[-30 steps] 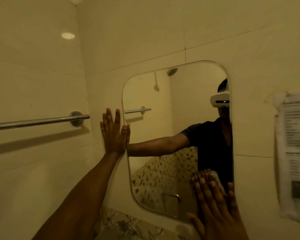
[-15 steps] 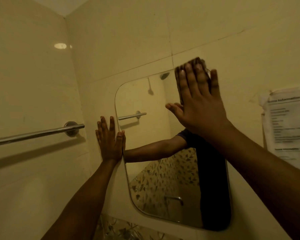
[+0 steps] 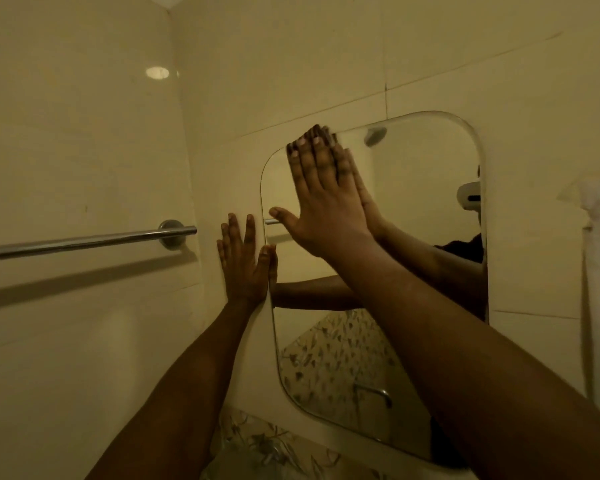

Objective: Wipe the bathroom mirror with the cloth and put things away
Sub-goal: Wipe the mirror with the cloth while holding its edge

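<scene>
While left hand braces flat on the wall, right hand presses straight fingers high on the mirror, cloth unseen.

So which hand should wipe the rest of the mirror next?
The right hand: it lies flat on the mirror near the top left corner, so it can probably sweep down the glass. The left hand presses flat on the wall beside the mirror's edge.

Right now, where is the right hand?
Head view: the right hand lies flat on the mirror, near its upper left corner, above the left hand.
</scene>
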A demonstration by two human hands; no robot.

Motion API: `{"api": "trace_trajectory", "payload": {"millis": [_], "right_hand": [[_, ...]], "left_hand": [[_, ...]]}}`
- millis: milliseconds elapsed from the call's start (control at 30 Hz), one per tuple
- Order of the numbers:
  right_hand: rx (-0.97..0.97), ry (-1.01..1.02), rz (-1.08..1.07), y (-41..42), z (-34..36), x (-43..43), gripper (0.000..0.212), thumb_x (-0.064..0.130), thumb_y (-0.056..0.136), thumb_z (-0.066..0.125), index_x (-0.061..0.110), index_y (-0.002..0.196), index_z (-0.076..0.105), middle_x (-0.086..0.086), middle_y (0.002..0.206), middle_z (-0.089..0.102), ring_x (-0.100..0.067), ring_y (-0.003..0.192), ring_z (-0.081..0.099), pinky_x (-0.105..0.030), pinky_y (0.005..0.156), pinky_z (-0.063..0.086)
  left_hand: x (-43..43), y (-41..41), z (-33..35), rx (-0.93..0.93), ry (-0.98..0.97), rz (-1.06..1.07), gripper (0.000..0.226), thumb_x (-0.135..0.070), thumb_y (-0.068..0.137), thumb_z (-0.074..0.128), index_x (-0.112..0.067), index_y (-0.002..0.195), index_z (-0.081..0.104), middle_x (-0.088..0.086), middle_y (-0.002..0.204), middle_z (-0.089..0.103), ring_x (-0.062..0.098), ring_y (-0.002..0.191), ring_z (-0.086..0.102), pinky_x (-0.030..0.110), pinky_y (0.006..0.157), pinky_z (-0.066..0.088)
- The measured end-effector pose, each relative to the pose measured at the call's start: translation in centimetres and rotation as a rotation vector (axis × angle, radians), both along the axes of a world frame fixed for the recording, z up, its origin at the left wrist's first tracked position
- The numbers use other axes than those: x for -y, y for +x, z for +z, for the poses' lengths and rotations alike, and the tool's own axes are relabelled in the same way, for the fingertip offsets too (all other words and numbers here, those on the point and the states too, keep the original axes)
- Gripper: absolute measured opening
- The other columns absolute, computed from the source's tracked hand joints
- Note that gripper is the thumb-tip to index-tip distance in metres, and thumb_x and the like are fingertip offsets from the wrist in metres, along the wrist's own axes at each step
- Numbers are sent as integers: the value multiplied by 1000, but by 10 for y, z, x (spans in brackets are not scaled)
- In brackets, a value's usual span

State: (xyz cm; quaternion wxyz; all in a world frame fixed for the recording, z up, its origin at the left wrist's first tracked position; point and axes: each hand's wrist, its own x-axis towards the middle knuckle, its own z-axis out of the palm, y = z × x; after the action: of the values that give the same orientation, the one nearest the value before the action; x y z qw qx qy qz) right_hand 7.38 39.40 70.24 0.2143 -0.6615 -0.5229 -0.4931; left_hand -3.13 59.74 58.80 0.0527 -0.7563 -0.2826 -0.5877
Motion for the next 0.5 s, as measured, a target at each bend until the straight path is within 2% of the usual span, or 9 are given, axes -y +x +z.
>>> {"api": "trace_trajectory", "payload": {"millis": [100, 233, 367, 500], "right_hand": [[30, -56, 22, -6, -32, -13, 95, 73, 101, 15, 9, 165, -14, -15, 173, -23, -31, 160, -23, -52, 131, -9], [-15, -91, 79, -13, -87, -22, 91, 70, 103, 14, 10, 166, -14, -12, 173, -24, -28, 160, -26, -50, 130, -16], [4, -165, 102, -21, -170, -27, 96, 71, 103, 25, 8, 166, -9, -15, 174, -21, -30, 160, -24, -50, 130, -16], [75, -291, 50, -22, -259, -23, 92, 59, 105, 33, 4, 165, -11, -19, 172, -22, -35, 160, -22, -52, 129, -17]], "left_hand": [[3, -1, 1, -7, -1, -4, 78, -70, 103, 8, -31, 170, 2, 5, 179, -13, 26, 166, -14, 57, 133, -5], [3, 1, 1, -13, -17, 34, 74, -60, 105, 18, -29, 170, 3, 9, 179, -9, 29, 166, -11, 61, 132, 0], [2, 0, 0, 2, 15, 1, 71, -59, 106, 17, -30, 170, 4, 9, 179, -7, 29, 166, -9, 58, 133, -2], [-2, 1, -1, 8, 19, 19, 69, -58, 107, 17, -32, 170, 2, 7, 179, -6, 29, 166, -8, 59, 133, -1]]}}
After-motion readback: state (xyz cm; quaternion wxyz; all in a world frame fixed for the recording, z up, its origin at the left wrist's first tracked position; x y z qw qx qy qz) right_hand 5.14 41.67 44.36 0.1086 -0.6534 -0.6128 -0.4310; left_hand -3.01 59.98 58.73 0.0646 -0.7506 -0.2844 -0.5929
